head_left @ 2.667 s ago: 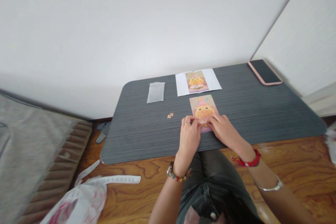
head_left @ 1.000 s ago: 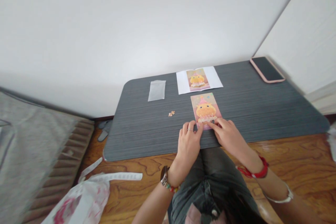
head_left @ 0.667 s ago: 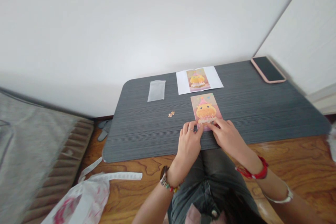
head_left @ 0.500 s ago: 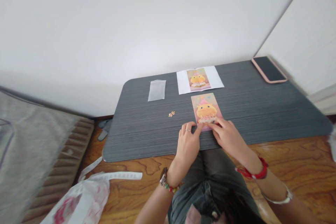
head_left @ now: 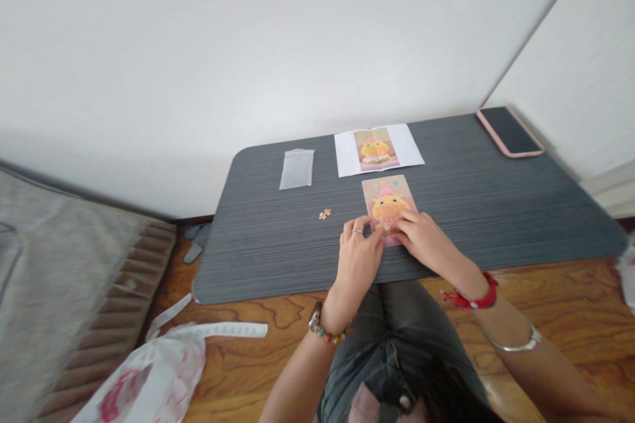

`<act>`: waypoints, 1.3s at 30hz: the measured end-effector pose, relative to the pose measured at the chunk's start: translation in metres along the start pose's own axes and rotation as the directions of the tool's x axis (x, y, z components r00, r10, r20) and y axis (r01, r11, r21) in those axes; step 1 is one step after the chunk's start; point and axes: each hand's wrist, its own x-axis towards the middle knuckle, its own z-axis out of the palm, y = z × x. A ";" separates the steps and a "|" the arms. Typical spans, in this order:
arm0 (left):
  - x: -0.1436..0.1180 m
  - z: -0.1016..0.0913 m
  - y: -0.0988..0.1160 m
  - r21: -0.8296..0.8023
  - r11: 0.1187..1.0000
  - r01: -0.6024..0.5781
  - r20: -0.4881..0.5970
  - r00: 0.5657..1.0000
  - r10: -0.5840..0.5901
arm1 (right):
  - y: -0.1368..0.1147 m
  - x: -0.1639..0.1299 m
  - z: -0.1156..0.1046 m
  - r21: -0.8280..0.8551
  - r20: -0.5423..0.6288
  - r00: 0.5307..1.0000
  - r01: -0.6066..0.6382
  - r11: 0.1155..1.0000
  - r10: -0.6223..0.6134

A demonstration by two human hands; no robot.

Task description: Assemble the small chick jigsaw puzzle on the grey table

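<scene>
Seated at a low grey worktop (head_left: 471, 198), a person presses both hands onto the near edge of a small jigsaw puzzle (head_left: 387, 201) showing a yellow chick in a pink hat. The left hand (head_left: 358, 256) rests at the puzzle's lower-left corner, fingers curled, its grip on nothing that can be made out; the right hand (head_left: 421, 241) covers the lower-right part, fingertips flat on the picture, whether pinching a piece cannot be told. Just left of the left hand lies a loose puzzle piece (head_left: 324, 213). Beyond the hands sit a printed reference sheet (head_left: 378, 149) and a clear plastic bag (head_left: 296, 168); a phone (head_left: 510, 133) lies far right.
</scene>
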 end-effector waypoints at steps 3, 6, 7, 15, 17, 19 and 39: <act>0.001 0.000 0.000 0.011 1.000 0.008 0.015 1.000 -0.008 | -0.002 0.001 -0.004 -0.038 0.020 0.999 0.038 0.999 -0.037; 0.001 0.001 -0.001 0.013 1.000 0.010 0.021 1.000 -0.011 | -0.003 0.004 -0.008 -0.067 0.064 0.997 0.039 0.997 -0.035; 0.000 0.001 -0.001 0.013 1.000 0.016 0.022 1.000 -0.017 | -0.003 0.005 -0.009 -0.071 0.083 0.996 0.035 0.997 -0.029; -0.002 0.003 0.000 -0.034 0.994 0.101 0.004 0.995 -0.101 | 0.003 0.013 -0.010 -0.063 0.172 0.981 0.103 0.993 -0.091; -0.002 0.005 0.000 -0.048 0.989 0.139 -0.012 0.990 -0.139 | 0.004 0.012 -0.009 -0.094 0.161 0.983 0.103 0.990 -0.087; -0.003 0.007 0.000 -0.070 0.982 0.177 -0.035 0.983 -0.180 | 0.004 0.011 -0.009 -0.106 0.157 0.984 0.104 0.989 -0.087; 0.006 0.002 0.006 -0.175 0.972 0.155 0.047 0.988 -0.149 | 0.003 0.005 -0.005 -0.099 0.151 0.982 0.130 0.987 -0.114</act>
